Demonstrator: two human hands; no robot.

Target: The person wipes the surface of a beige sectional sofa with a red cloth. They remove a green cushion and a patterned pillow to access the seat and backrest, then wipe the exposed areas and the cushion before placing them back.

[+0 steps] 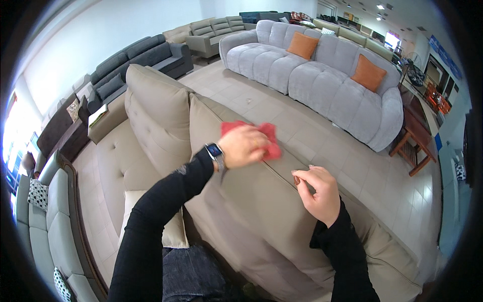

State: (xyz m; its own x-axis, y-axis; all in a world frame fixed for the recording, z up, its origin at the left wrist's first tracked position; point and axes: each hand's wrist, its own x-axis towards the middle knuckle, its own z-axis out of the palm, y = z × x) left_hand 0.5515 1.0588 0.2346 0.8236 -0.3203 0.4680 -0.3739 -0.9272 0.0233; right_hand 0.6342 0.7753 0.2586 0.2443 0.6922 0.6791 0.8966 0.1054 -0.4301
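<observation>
My left hand (pixel 244 146) presses a red cloth (pixel 272 140) against the top of a beige leather sofa's backrest (pixel 241 196). The hand and cloth are slightly blurred, and the palm side is hidden. A smartwatch (pixel 214 150) is on the left wrist, below a black sleeve. To the right, my right hand (pixel 319 190) is loosely curled over the same backrest, near its top seam. Its thumb and fingers bend towards each other with a gap, and nothing shows between them. A plump back cushion (pixel 158 105) stands beyond the left hand.
A cream pillow (pixel 175 230) lies on the beige sofa's seat, beside my legs. Across the tiled floor (pixel 260 107) stands a grey tufted sofa (pixel 264 64) with two orange pillows. A wooden stool (pixel 417 145) stands at its right end. More sofas line the left wall.
</observation>
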